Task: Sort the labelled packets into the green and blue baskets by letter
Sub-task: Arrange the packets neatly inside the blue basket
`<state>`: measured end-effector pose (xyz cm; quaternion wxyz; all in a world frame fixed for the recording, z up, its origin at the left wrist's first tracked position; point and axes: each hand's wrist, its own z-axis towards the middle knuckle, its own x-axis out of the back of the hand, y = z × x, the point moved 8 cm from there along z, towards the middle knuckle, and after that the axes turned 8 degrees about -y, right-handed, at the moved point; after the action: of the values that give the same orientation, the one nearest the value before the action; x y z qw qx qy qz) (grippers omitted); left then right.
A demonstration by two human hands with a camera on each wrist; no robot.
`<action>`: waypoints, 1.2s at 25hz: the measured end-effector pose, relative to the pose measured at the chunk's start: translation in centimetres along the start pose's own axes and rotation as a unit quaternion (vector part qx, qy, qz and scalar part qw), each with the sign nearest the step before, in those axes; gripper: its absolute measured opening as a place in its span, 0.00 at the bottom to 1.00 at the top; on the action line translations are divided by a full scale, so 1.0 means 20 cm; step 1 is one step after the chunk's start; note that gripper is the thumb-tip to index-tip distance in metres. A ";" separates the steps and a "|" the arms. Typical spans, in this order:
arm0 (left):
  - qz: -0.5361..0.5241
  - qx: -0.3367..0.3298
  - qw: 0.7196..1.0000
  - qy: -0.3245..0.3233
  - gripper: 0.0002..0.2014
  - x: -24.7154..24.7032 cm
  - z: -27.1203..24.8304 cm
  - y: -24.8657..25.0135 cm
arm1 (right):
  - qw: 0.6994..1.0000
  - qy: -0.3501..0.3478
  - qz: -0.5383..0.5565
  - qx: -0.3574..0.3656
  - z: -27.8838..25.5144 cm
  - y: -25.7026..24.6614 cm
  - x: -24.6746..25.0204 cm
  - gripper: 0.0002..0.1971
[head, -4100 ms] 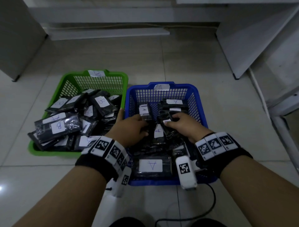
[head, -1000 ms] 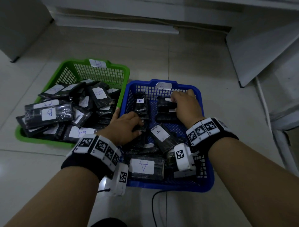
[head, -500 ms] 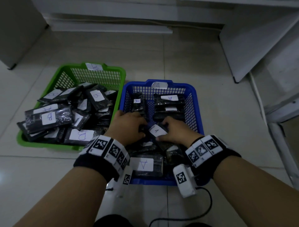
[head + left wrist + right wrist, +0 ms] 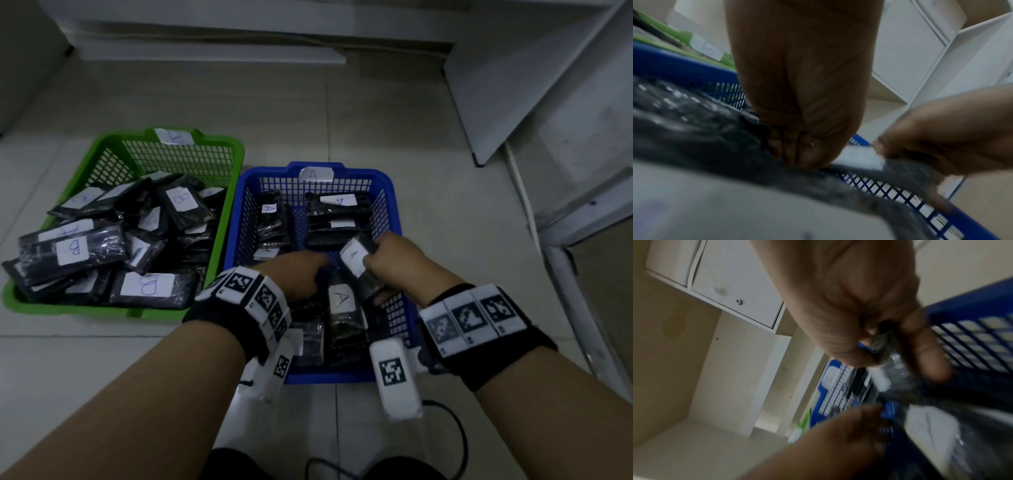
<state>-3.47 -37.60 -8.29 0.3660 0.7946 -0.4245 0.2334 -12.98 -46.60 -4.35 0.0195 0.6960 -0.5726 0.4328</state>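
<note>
Green basket (image 4: 219, 150): on the floor at left, heaped with B packets (image 4: 73, 251).
Blue basket (image 4: 383, 181): just beside it, tagged A, holding A packets (image 4: 339, 301).
Right hand (image 4: 387, 260): grips a tilted A packet (image 4: 354, 262) over the blue basket.
Left hand (image 4: 294, 274): fingers curled among the packets; grip unclear.

The left hand's (image 4: 294, 274) fingertips are hidden among the packets in the blue basket (image 4: 394, 219), so whether anything is gripped cannot be told. The near packets (image 4: 308, 342) are covered by the wrist cameras. Both wrist views are blurred. The green basket's (image 4: 219, 205) tag letter cannot be read.
</note>
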 end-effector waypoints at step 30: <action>-0.067 0.048 0.988 0.129 0.18 0.15 -0.05 -0.16 | 0.928 0.010 -0.336 0.158 0.18 -0.06 -0.21 0.43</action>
<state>0.65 -37.19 -6.91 0.3941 0.8009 -0.3080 0.3294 -9.82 -44.82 -8.65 0.0596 0.8374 -0.2293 0.4927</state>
